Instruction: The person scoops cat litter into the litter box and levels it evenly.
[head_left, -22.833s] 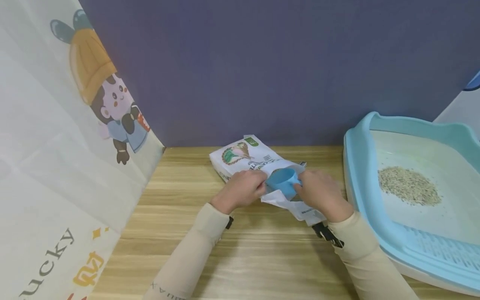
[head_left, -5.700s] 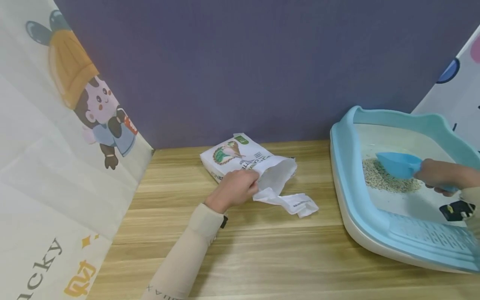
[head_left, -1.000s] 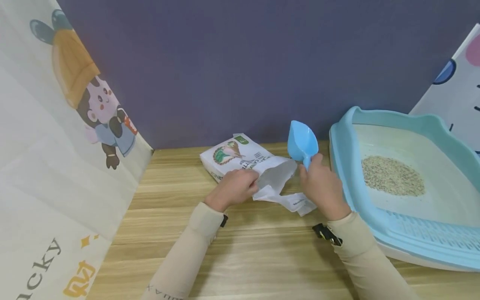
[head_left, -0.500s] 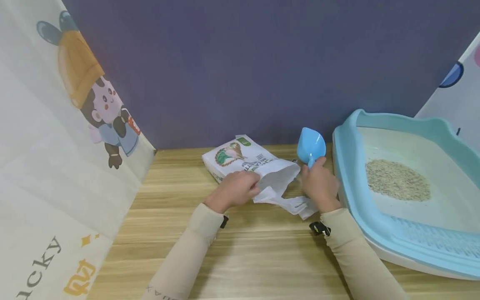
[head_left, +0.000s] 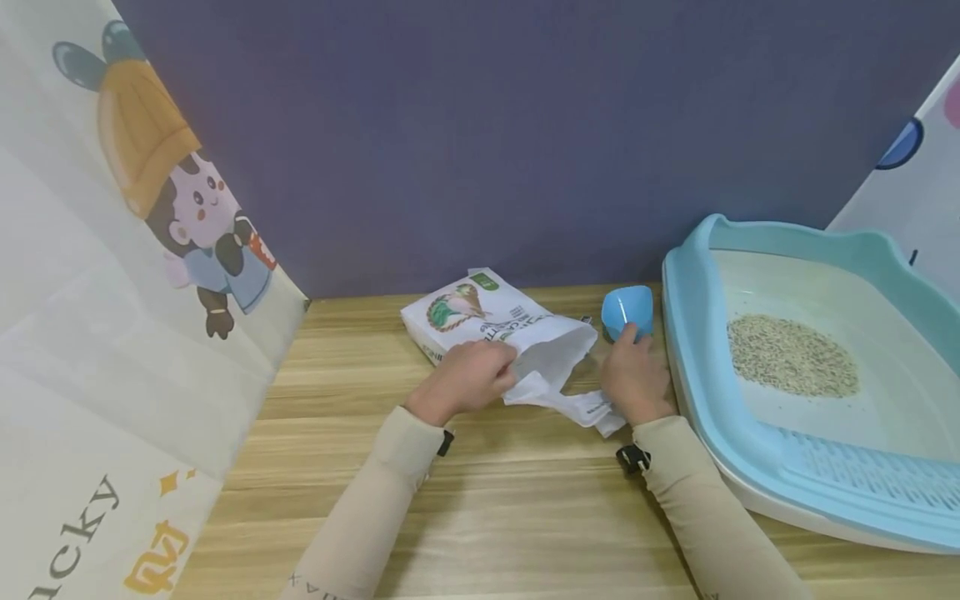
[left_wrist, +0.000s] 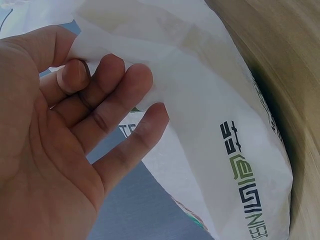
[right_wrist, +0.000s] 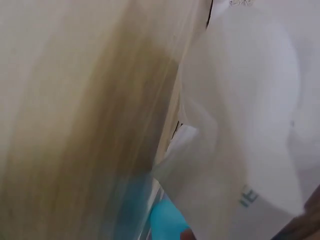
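Note:
A white cat litter bag [head_left: 487, 312] lies on its side, its torn mouth facing right. My left hand [head_left: 471, 375] pinches the edge of that mouth; in the left wrist view thumb and index finger grip the bag [left_wrist: 200, 100] while the other fingers stand loosely bent. Right of the bag, a blue scoop [head_left: 626, 307] is low at the table, bowl pointing away. My right hand [head_left: 637, 375] holds it at the handle end, which the hand hides. Only a bit of the scoop [right_wrist: 166, 220] and a fingertip show in the right wrist view.
At the right stands a blue and white litter box [head_left: 693, 367] with a pile of litter [head_left: 791, 354] inside. A torn strip [head_left: 573, 406] hangs from the bag toward my right wrist. Behind the wooden table [head_left: 360, 417] rises a dark wall [head_left: 480, 142].
From over the litter box, the scoop has come back beside the bag. In the last second my right hand has lowered it toward the table. The left hand keeps its grip on the bag.

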